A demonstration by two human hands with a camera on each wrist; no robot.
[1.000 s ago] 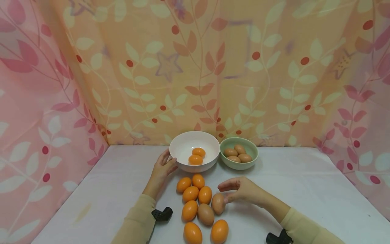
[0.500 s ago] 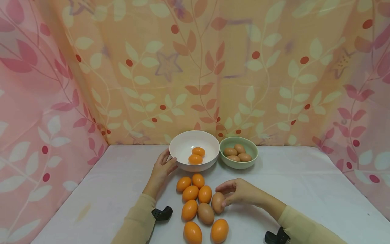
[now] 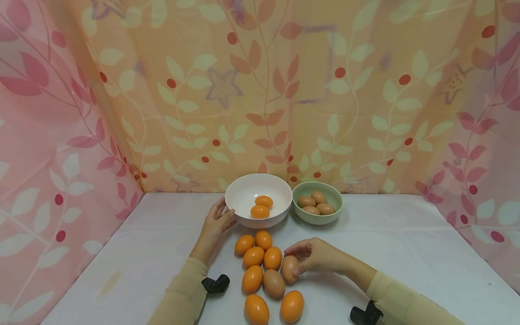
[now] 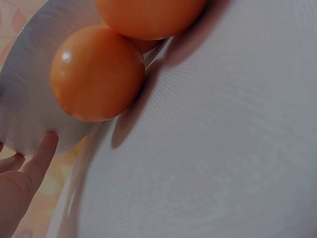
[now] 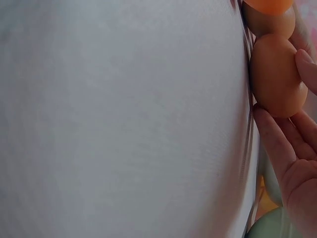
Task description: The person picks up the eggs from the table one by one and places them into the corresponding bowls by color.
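White tabletop [image 3: 406, 253]: right hand [image 3: 318, 256] pinches an egg [image 3: 290, 268] outside left wrist view.

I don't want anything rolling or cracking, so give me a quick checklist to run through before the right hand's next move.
1. Right hand has thumb and fingers on the brown egg: ok.
2. Grip firm enough to lift: cannot tell.
3. Clear space around that egg: not ok; a loose orange egg and a second brown egg lie close beside it.
4. Green bowl holds only brown eggs, seemingly with room for another: ok.
5. White bowl holds only orange eggs, with the left hand touching its side: ok.
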